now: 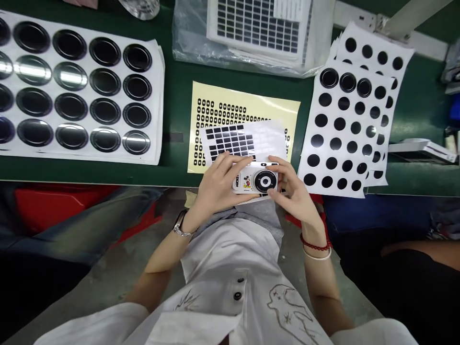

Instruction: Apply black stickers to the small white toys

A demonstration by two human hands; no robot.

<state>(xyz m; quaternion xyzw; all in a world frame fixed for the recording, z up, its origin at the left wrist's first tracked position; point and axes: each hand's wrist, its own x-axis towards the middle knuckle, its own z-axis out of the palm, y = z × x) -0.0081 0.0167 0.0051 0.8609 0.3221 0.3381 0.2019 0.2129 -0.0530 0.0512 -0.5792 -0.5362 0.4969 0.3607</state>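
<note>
Between my two hands is a small white camera (247, 183) with a cartoon mouse print and a round black lens facing up. My left hand (223, 184) grips its left end, fingers along the top edge and thumb below. On the right end, my right hand (293, 187) closes around the body, its thumb and a finger beside the lens ring. Just beyond the camera, a white sheet of black rectangular stickers (230, 139) overlaps a yellow sheet (247, 98) of small black stickers at the table's near edge.
Large black oval stickers cover white sheets (153, 100) at left. Sheets of round black stickers (332, 158) are stacked at right, near a white device (424, 149). A plastic bag (190, 43) with more sheets lies at the back of the green table (176, 100). People sit on both sides.
</note>
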